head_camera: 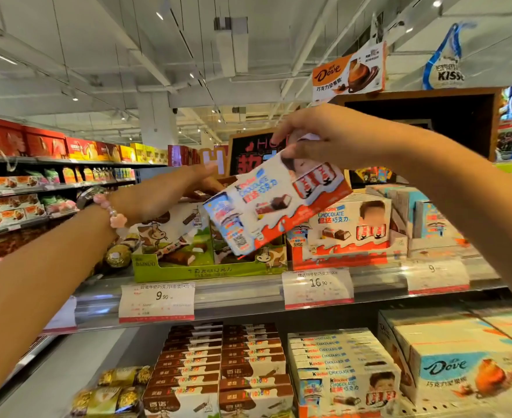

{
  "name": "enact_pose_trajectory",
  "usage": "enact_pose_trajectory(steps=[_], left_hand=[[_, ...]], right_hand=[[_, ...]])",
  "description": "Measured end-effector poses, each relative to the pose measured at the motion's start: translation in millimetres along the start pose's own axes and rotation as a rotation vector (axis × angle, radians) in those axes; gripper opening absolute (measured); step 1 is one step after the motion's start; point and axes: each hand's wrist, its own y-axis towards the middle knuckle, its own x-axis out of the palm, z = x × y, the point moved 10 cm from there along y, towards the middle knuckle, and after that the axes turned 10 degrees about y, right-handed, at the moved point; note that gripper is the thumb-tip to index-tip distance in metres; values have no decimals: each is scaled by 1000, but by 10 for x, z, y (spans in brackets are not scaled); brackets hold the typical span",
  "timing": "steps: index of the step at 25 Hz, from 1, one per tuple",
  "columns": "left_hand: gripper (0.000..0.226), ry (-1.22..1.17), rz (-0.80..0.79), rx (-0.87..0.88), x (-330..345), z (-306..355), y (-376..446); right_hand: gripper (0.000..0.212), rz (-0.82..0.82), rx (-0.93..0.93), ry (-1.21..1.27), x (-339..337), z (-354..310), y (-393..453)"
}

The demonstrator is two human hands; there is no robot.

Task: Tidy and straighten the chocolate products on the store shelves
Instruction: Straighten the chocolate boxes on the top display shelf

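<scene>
Supermarket shelving fills the view under a white ceiling with hanging chocolate signs, and at its centre the right hand (324,140) pinches the top edge of a Kinder chocolate box (274,203), fingers curled over the upper rim with the thumb seemingly behind. That box hangs tilted in the air, its left end dipping low, in front of the top shelf (242,292) and clear of it, overlapping the green display tray (188,267) of cow-printed bars and just left of the orange Kinder display carton (348,233) where matching boxes stand. It looks like a light, stiff, thin cardboard pack with a glossy face, so a pinch at one edge is enough to carry it, though it will swing; taking it by the two short ends or flat across the face would likely give better control when slotting it upright, and squeezing the middle could dent the card. The right arm reaches in from the lower right, wrist bent so the hand comes down on the box from above. The left hand (200,179), with a pink bead bracelet (114,214) on its wrist, stretches forward and up behind the held box toward the back of the tray; its fingers are partly hidden, so whether they hold anything cannot be told. Below, the lower shelf carries stacked brown bars (218,366), more Kinder packs (339,357) and Dove boxes (459,366).
</scene>
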Motion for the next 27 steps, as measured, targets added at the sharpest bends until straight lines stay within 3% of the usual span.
enact_pose_trajectory(steps=[2,4,6,9,14,21,27], left_hand=[[29,110,150,37,-13,142,19],[9,277,297,123,-25,293,5],[23,401,353,209,42,397,8],[23,467,386,274,73,486,52],[32,325,290,258,138,415,155],[31,299,348,226,125,422,163],[40,399,349,401,354,786,195]], right_hand=[[25,10,42,25,-100,222,-178],[24,58,107,85,-237,464,-382],[22,93,171,115,-316,669,-558],[18,70,237,78,-223,832,-685],[20,138,270,101,-11,969,-753],[21,172,269,27,118,1069,-880],[24,166,328,-121,13,1060,-837]])
